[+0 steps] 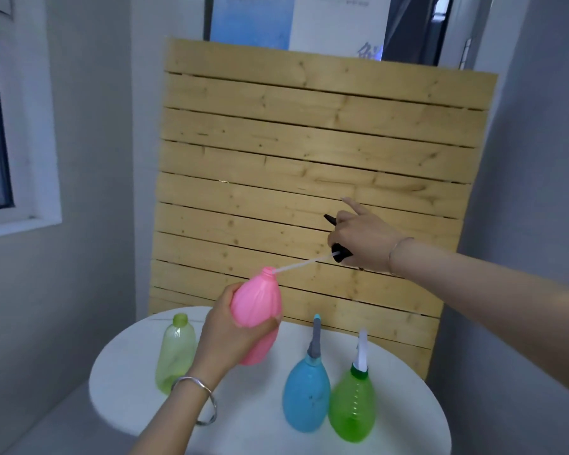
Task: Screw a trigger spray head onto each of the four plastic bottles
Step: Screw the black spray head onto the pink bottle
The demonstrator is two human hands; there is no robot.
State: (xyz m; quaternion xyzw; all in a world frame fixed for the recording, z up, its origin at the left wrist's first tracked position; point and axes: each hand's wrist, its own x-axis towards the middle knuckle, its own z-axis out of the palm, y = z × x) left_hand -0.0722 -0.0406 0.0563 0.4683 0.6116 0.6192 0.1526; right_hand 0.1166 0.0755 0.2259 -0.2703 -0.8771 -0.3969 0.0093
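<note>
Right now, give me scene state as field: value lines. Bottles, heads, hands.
surface: round white table
pink bottle: lifted and tilted, held by left hand, no head on it
black spray head: in right hand, dip tube tip at the pink bottle's mouth, not screwed on
blue bottle: standing, grey head fitted
dark green bottle: standing, white head fitted
light green bottle: standing, open neck, no head
bottles headed: two of four

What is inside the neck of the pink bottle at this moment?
Only the tip of the white tube enters the pink bottle neck. The tube runs from the black spray head in the right hand. The opaque plastic hides the rest inside.
</note>
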